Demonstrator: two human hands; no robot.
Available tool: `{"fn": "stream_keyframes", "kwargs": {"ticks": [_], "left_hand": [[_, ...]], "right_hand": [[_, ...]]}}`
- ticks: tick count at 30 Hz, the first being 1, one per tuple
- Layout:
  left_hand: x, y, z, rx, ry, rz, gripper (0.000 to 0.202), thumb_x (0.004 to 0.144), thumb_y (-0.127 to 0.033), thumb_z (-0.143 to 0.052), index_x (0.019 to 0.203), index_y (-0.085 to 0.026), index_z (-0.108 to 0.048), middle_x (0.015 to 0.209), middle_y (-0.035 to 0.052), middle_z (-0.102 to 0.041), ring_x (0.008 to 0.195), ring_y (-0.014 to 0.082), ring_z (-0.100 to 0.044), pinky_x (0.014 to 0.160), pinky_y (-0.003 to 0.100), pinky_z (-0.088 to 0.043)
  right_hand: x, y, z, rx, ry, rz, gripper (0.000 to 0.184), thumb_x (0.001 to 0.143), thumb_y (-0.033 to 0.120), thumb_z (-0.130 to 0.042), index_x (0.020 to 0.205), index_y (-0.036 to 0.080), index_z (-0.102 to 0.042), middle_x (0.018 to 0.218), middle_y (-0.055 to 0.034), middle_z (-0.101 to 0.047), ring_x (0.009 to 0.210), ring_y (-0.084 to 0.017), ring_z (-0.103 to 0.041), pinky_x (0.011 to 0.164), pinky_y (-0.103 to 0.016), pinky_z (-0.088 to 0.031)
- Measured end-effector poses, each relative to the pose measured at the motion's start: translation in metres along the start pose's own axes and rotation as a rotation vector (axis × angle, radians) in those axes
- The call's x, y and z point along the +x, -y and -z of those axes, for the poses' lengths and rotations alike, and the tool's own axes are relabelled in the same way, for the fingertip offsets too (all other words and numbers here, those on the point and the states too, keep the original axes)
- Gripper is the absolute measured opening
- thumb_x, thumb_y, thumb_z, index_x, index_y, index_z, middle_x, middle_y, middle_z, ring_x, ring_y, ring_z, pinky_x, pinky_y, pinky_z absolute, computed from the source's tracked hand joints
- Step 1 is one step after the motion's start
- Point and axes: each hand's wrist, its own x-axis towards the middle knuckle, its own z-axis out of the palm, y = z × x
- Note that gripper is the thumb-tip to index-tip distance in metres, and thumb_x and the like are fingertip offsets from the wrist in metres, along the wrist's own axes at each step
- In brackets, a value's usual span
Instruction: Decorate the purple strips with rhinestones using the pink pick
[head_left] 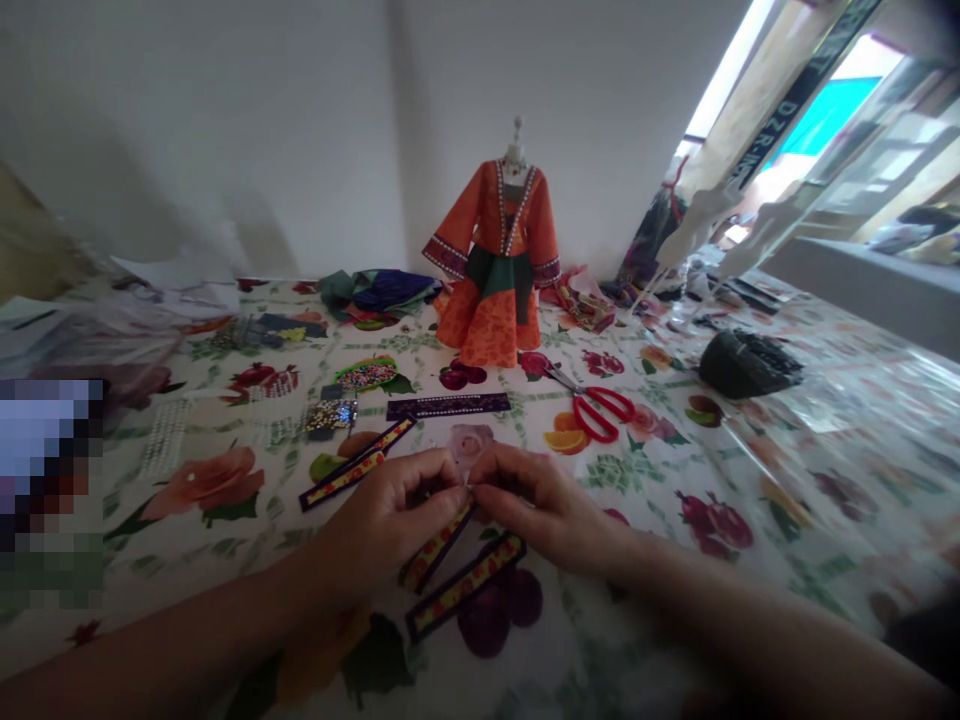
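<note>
My left hand (401, 510) and my right hand (544, 500) meet at the fingertips over the table, each closed in a pinch. Something tiny and pale shows between them, too small to name. Just beneath the fingers lies a yellow-and-red floral fabric strip (437, 552) with dark edges; whether the fingers touch it I cannot tell. A similar strip (466, 588) rests nearer to me. Left of my left hand is a folded floral strip (343, 480). Beyond the hands lies a dark purple strip (448, 405) with a row of shiny pale beads.
Red-handled scissors (602, 412) lie open to the right. Behind stands a small dress form in an orange dress (487, 335). Colourful beads (367, 374), a glittery sequin packet (331, 416) and rhinestone sheets (163, 438) lie left. A black bundle (750, 364) sits right on the floral tablecloth (660, 590).
</note>
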Motion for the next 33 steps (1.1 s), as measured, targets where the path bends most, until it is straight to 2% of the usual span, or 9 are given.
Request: {"fn": "stream_keyframes", "kwargs": {"ticks": [9, 17, 26, 33], "left_hand": [[0.0019, 0.0026, 0.0020, 0.070, 0.019, -0.063, 0.025, 0.097, -0.037, -0.056, 0.077, -0.021, -0.057, 0.070, -0.0054, -0.049, 0.065, 0.0123, -0.042, 0.058, 0.026, -0.033], [-0.0026, 0.0050, 0.0015, 0.043, 0.045, -0.018, 0.026, 0.096, -0.038, -0.053, 0.076, -0.022, -0.051, 0.066, -0.0067, -0.042, 0.060, 0.0122, -0.037, 0.054, 0.026, -0.028], [-0.0004, 0.0013, 0.0005, 0.045, 0.044, -0.001, 0.028, 0.094, -0.044, -0.053, 0.077, -0.022, -0.051, 0.067, -0.0062, -0.043, 0.061, 0.0132, -0.037, 0.055, 0.028, -0.029], [-0.0008, 0.0019, 0.0004, 0.074, 0.031, -0.034, 0.027, 0.094, -0.043, -0.053, 0.077, -0.022, -0.053, 0.068, -0.0049, -0.045, 0.065, 0.0144, -0.040, 0.060, 0.029, -0.031]], "right_hand": [[0.0002, -0.0042, -0.0025, 0.018, -0.011, 0.018, 0.009, 0.095, 0.019, -0.061, 0.087, 0.019, -0.059, 0.076, 0.0034, -0.056, 0.068, -0.011, -0.050, 0.062, -0.024, -0.039], [-0.0010, -0.0043, -0.0037, -0.005, -0.002, -0.003, 0.011, 0.097, 0.025, -0.059, 0.088, 0.020, -0.059, 0.078, 0.0022, -0.054, 0.071, -0.013, -0.046, 0.062, -0.026, -0.038], [0.0005, -0.0081, -0.0036, 0.008, -0.020, 0.036, 0.013, 0.097, 0.024, -0.060, 0.085, 0.020, -0.057, 0.078, 0.0026, -0.052, 0.071, -0.013, -0.045, 0.064, -0.026, -0.037], [0.0002, -0.0081, -0.0041, 0.044, -0.008, 0.023, 0.011, 0.098, 0.025, -0.059, 0.088, 0.020, -0.058, 0.078, 0.0024, -0.054, 0.071, -0.013, -0.046, 0.063, -0.026, -0.037]]}}
